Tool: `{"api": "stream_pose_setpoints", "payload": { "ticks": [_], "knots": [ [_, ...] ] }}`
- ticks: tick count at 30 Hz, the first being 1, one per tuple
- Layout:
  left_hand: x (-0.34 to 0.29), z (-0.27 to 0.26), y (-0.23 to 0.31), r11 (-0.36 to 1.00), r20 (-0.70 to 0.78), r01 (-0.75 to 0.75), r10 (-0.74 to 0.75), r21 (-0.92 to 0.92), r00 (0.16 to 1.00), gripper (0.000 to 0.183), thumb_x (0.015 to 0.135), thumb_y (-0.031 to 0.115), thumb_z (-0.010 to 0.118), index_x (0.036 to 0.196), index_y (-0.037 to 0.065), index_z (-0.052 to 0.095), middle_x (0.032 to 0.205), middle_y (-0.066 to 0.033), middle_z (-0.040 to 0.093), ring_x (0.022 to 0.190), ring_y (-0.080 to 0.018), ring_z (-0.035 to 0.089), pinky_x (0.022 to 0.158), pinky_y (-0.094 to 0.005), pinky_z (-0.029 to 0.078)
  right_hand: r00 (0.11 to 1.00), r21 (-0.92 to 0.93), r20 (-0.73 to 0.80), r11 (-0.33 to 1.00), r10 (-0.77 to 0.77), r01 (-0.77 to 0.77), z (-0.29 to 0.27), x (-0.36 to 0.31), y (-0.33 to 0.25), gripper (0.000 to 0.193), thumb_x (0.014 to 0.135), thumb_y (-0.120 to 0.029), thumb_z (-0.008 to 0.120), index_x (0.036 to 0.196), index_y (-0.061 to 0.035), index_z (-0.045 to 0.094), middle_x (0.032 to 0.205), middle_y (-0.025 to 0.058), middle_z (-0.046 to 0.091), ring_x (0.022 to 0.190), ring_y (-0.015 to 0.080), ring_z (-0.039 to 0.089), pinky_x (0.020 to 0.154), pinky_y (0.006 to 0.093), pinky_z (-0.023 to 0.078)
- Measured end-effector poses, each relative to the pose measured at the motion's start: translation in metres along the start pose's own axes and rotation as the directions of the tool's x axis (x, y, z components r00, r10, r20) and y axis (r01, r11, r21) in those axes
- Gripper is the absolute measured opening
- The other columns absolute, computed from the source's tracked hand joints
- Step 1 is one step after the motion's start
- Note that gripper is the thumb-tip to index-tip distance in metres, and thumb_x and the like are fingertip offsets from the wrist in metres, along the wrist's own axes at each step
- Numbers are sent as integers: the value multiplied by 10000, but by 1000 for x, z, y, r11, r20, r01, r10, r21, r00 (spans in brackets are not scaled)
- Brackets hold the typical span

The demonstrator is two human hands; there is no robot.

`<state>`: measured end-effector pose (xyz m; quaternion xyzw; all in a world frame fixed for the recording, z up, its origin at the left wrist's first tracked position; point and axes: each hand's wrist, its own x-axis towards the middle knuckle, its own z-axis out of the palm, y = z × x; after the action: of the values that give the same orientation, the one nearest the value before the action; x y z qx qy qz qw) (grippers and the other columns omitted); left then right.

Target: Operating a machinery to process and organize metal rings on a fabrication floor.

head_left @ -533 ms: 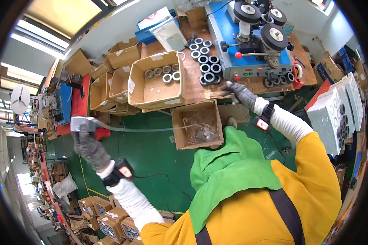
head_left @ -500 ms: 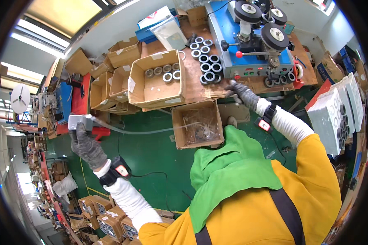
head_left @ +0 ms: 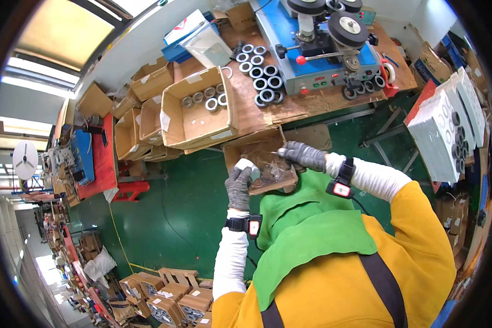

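Note:
My left hand (head_left: 238, 188), in a grey knit glove, is closed around a small white rounded piece (head_left: 248, 166); its exact kind is unclear. It is at the left side of an open cardboard box (head_left: 236, 147), which holds crumpled clear plastic film (head_left: 273, 164). Over the right side of that box is my right hand (head_left: 305, 155), gloved the same way. Its fingers are pressed together at the tips, and anything between them is too small to name.
A workbench (head_left: 306, 109) carries a blue machine with black rollers (head_left: 349, 30), several dark rings (head_left: 268, 95) and a larger carton (head_left: 227, 134). White foam blocks (head_left: 426, 156) with rings stand at the right. A red table (head_left: 101, 169) is at the left.
My left hand has swung right to the film box with the white piece; the clear strip that trailed from it no longer shows stretched out. My right hand has come down from the machine's front.

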<state>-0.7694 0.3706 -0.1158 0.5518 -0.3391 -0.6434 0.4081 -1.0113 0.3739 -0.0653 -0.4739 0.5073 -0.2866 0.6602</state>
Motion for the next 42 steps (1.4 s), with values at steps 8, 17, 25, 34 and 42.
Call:
{"api": "stream_pose_setpoints", "payload": {
  "ticks": [8,17,25,34,42],
  "knots": [
    [-19,10,9,918,-9,193,-209,-346,978,313,755,131,593,1007,-42,527,899,-121,575,799,-231,593,686,-349,519,952,-444,35,849,-303,286,31,9,15,320,808,-359,574,906,-60,511,720,116,583,674,258,586,634,347,456],
    [-18,20,2,955,-70,167,-189,-244,979,323,735,130,619,1015,-20,559,887,-69,569,806,-183,563,667,-300,495,911,-257,-142,903,-386,343,27,23,9,213,802,-246,591,853,-46,539,766,129,581,709,248,565,674,327,447],
    [4,-45,-30,973,-191,36,-82,-229,978,271,803,126,524,1022,-33,535,944,-92,570,859,-210,562,732,-387,484,901,104,-319,956,294,-275,-107,26,104,207,814,-242,573,767,-40,584,567,48,546,432,134,489,406,277,402],
    [-51,-78,-18,982,-398,139,-179,-129,900,365,802,298,564,1091,82,515,967,-64,561,869,-222,545,721,-432,474,665,395,-560,865,494,-311,-272,24,216,137,782,-133,584,902,-77,618,599,62,589,455,133,542,379,270,420],
    [-55,51,-34,950,-352,277,-311,-146,883,380,746,284,612,1038,58,521,999,-101,560,903,-268,543,774,-508,452,914,-607,-402,763,-52,-223,-297,114,213,341,767,-388,509,931,-100,589,919,104,602,857,262,568,718,373,460]
  ]
}}
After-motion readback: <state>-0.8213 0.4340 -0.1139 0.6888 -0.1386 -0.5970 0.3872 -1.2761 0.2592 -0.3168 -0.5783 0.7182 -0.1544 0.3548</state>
